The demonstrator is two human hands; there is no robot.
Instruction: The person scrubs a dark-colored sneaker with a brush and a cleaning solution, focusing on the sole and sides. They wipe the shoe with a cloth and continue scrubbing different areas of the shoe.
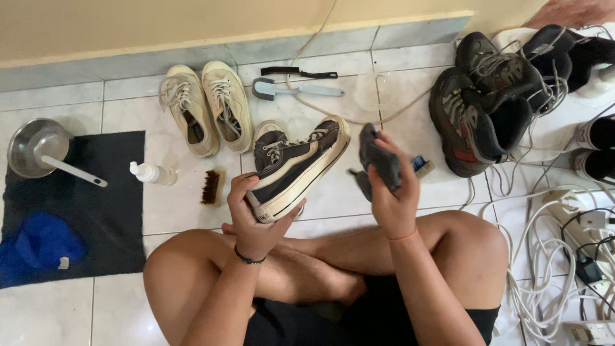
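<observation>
My left hand (253, 218) grips the heel of a black high-top sneaker (295, 163) with a white sole, held up over my crossed legs with its toe pointing away to the right. My right hand (392, 195) is closed on a dark grey cloth (378, 160), held just right of the sneaker's toe, not touching it. A second matching sneaker's toe (269, 128) peeks out behind the held one.
A pair of cream sneakers (205, 106), a wooden brush (211, 187), a small white bottle (152, 173), two brushes (295, 88), a metal bowl with spoon (35, 147) on a black mat (83, 211), a blue cloth (38, 247). Dark hiking shoes (487, 109) and white cables (551, 256) lie right.
</observation>
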